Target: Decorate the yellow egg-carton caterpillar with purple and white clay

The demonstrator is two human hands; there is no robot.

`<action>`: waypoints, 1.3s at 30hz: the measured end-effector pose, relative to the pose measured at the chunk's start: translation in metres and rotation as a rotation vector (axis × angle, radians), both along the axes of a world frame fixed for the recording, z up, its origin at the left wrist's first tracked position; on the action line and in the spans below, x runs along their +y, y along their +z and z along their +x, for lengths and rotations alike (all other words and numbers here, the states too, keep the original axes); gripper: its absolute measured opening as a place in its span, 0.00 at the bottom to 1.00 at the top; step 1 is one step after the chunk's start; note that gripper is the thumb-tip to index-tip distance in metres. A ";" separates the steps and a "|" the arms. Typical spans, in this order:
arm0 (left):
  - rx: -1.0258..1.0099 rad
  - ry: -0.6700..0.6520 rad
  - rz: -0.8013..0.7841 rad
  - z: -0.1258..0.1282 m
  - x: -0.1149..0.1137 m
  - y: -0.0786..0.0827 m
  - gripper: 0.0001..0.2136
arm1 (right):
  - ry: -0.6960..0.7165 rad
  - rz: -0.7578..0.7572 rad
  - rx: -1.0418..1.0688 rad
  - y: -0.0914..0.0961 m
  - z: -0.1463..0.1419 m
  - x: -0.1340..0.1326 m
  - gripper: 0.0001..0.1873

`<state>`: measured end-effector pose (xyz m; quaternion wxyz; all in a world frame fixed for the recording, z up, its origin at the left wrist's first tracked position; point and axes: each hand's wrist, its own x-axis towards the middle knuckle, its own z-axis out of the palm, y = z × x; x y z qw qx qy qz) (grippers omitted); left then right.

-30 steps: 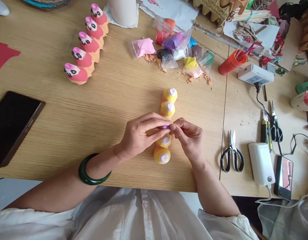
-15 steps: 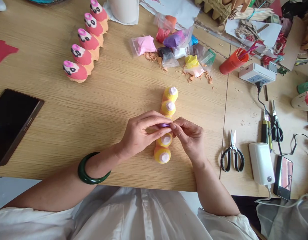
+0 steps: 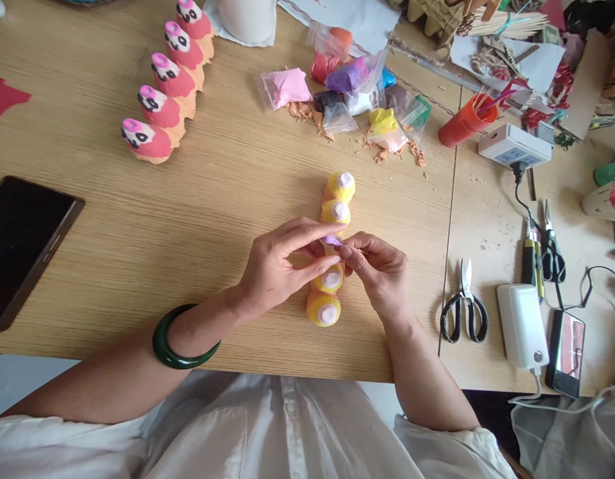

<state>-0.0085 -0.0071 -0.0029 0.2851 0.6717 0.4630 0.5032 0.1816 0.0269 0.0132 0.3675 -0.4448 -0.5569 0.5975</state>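
Observation:
A row of yellow egg-carton cups (image 3: pixel 333 253) with white tops lies lengthwise in the middle of the wooden table (image 3: pixel 197 199). Above its middle, my left hand (image 3: pixel 282 263) and my right hand (image 3: pixel 377 269) meet. Both pinch a small piece of purple clay (image 3: pixel 332 240) between thumb and fingers. The hands hide the middle cups. A green bangle (image 3: pixel 180 339) circles my left wrist.
A row of pink painted cups (image 3: pixel 167 86) stands at the back left, a dark tablet (image 3: pixel 22 246) at the left edge. Bags of coloured clay (image 3: pixel 347 93) lie behind. Scissors (image 3: pixel 461 306), a white charger (image 3: pixel 521 326), a phone (image 3: pixel 566 352) and a red cup (image 3: pixel 464 123) sit right.
My left fingers have spread a little and the purple clay now shows more plainly between the two hands. The view has shifted slightly; the hands stay in place.

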 end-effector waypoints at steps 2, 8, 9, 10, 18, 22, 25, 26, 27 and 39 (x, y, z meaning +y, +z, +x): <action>0.005 0.003 0.009 0.000 0.000 0.000 0.12 | 0.008 0.001 0.016 0.000 0.000 0.000 0.19; 0.063 0.048 0.070 -0.001 0.001 0.002 0.05 | 0.003 -0.009 -0.005 0.003 0.000 -0.001 0.20; 0.067 0.052 0.071 -0.001 0.002 0.002 0.05 | -0.005 -0.008 -0.014 0.002 0.000 -0.002 0.20; 0.068 0.054 0.076 -0.001 0.001 0.002 0.05 | -0.008 -0.005 -0.021 0.002 0.000 -0.002 0.20; 0.032 0.022 0.041 0.000 0.000 0.001 0.11 | -0.015 0.054 -0.016 0.000 0.001 -0.002 0.18; 0.039 0.053 0.042 -0.001 0.001 0.001 0.04 | -0.015 0.050 -0.062 0.002 0.002 -0.003 0.20; 0.068 0.053 0.063 -0.001 0.001 0.002 0.04 | -0.030 0.044 -0.085 0.002 0.002 -0.004 0.21; 0.083 0.052 0.075 -0.001 0.001 0.002 0.04 | -0.030 0.046 -0.085 0.001 0.001 -0.004 0.21; 0.096 0.053 0.097 -0.001 0.001 0.003 0.05 | -0.027 0.045 -0.081 0.001 0.001 -0.004 0.21; 0.038 0.051 0.036 0.001 -0.001 0.005 0.04 | -0.023 -0.067 0.051 0.003 0.001 -0.003 0.19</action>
